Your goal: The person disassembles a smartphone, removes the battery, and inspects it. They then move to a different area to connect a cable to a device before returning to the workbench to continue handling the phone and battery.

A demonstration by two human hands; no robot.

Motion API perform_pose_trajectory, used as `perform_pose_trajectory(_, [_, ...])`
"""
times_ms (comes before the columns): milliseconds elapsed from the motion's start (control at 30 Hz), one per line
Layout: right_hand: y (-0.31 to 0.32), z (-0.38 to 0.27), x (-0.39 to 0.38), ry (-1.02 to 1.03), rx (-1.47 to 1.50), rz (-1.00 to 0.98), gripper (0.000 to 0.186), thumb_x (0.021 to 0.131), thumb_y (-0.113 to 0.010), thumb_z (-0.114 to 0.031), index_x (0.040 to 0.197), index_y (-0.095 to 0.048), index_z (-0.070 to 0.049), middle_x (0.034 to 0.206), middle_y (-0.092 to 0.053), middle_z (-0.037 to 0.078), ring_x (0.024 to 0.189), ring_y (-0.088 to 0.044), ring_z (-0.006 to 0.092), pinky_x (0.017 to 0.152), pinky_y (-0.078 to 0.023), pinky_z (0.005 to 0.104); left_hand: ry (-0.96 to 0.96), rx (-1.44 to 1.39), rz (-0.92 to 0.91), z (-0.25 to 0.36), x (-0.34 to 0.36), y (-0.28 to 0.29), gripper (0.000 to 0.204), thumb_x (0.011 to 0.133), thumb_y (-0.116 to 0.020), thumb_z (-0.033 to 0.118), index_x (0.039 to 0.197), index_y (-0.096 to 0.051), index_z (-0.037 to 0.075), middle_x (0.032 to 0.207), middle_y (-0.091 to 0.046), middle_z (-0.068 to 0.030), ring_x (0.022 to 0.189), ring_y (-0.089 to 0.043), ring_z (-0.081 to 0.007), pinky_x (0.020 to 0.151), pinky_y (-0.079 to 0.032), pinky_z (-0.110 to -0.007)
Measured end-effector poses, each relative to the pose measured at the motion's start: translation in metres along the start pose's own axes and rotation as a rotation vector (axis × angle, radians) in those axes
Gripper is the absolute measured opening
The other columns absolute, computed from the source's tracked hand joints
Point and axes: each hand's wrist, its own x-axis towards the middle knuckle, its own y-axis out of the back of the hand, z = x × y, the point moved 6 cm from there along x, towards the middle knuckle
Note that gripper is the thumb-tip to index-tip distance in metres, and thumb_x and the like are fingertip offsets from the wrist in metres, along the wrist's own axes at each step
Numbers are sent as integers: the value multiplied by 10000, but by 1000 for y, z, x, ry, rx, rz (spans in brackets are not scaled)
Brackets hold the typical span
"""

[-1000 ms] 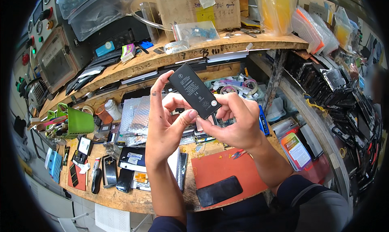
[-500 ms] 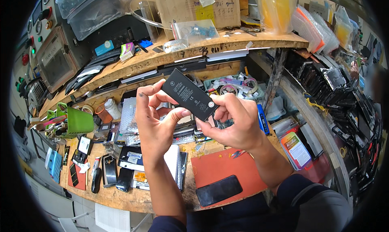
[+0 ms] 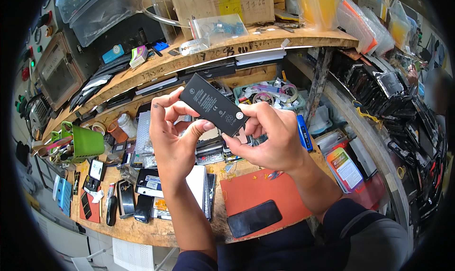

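Between my two hands, raised above the bench, is a flat black phone battery (image 3: 213, 104) with pale print and a small round white sticker at its lower right. It tilts down toward the right. My left hand (image 3: 177, 136) pinches its left end with thumb and fingers. The other end sits between the thumb and fingers of my right hand (image 3: 268, 136). Below, a black smartphone (image 3: 254, 219) lies face up on an orange-red mat (image 3: 256, 188). A pair of tweezers or a similar small tool (image 3: 275, 175) lies by the mat's far edge.
A green holder (image 3: 81, 140) full of tools stands at the left, near a white bottle (image 3: 126, 125). Phone parts and a white stack (image 3: 195, 188) cover the bench's left half. A wooden shelf (image 3: 204, 58) crosses behind my hands. Stacked black parts (image 3: 384, 105) fill the right side.
Both hands and the battery have shifted slightly left in the picture, and the surroundings have shifted a little too. The grip looks the same.
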Motion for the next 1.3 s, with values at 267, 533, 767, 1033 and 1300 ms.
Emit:
perform_pose_trajectory(267, [2, -4, 0, 15, 8, 29, 466, 727, -936, -150, 1081, -654, -35, 618, -581, 3, 535, -639, 174, 489, -471, 321, 113, -118, -74, -10, -2, -3, 677, 891, -835, -24, 1461, -471, 6, 1003, -678, -56, 958, -677, -105, 867, -617, -283])
perform_pose_trajectory(533, [-4, -9, 1, 68, 1, -6, 426, 737, -923, -137, 1048, -646, -49, 694, -622, 33, 565, -664, 203, 497, -491, 345, 203, -519, -55, -4, -5, -22, 659, 1008, -741, 47, 1545, -360, 6, 1177, -750, -204, 1033, -757, -210, 870, -656, -351])
perform_pose_trajectory(767, [-4, -15, 3, 85, -54, -37, 412, 745, -912, -129, 1044, -643, -37, 705, -633, 49, 585, -680, 223, 507, -505, 357, 141, -434, 66, -6, -8, -20, 383, 1026, -721, 46, 1331, -501, -25, 1111, -770, -206, 972, -770, -202, 840, -662, -338])
perform_pose_trajectory(1033, [-5, -12, 1, 77, -7, -33, 431, 730, -935, -154, 1041, -657, -41, 706, -648, 32, 576, -676, 182, 510, -507, 319, 156, -517, -20, -9, -4, -18, 349, 1157, -506, 244, 1383, -517, -22, 1112, -759, -211, 971, -788, -247, 802, -689, -358])
perform_pose_trajectory(1300, [-2, -15, 4, 73, -31, -64, 440, 728, -934, -143, 1076, -684, -44, 683, -639, 4, 559, -655, 166, 517, -504, 311, 155, -480, 75, -12, -6, -5, 382, 1169, -476, 281, 1400, -587, -3, 1154, -768, -173, 966, -789, -222, 742, -643, -308])
